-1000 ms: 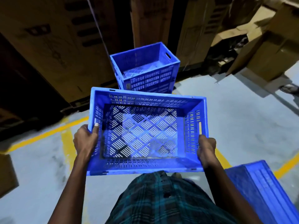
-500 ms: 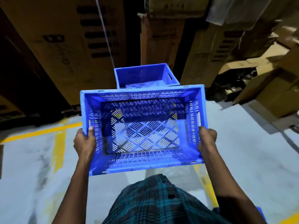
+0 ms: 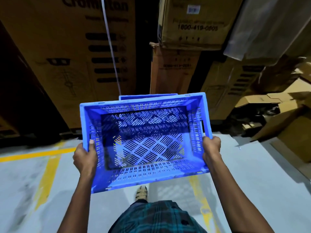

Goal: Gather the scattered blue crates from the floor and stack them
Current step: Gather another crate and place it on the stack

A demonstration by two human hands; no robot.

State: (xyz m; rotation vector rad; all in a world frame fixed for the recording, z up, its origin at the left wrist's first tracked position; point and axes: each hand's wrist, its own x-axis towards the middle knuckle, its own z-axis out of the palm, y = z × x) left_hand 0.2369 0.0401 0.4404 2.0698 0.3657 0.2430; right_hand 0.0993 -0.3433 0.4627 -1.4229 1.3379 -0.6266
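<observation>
I hold an empty blue slotted crate [image 3: 144, 175] in the air in front of me, mouth up and level. My left hand [image 3: 85, 158] grips its left short wall, thumb over the rim. My right hand [image 3: 211, 149] grips its right short wall. Behind and below it stands a second blue crate [image 3: 148, 97] on the floor; only a strip of its far rim shows above the held crate, the rest is hidden.
Tall cardboard boxes [image 3: 70, 52] and stacked cartons [image 3: 190, 24] form a wall just behind the floor crate. Loose flattened cardboard [image 3: 286, 115] lies at the right. Yellow floor lines [image 3: 33, 154] cross the grey concrete. My sandalled foot [image 3: 141, 194] shows under the crate.
I have walked toward the floor crate with the held crate raised; the held crate now covers nearly all of it. The third crate at lower right has left view.
</observation>
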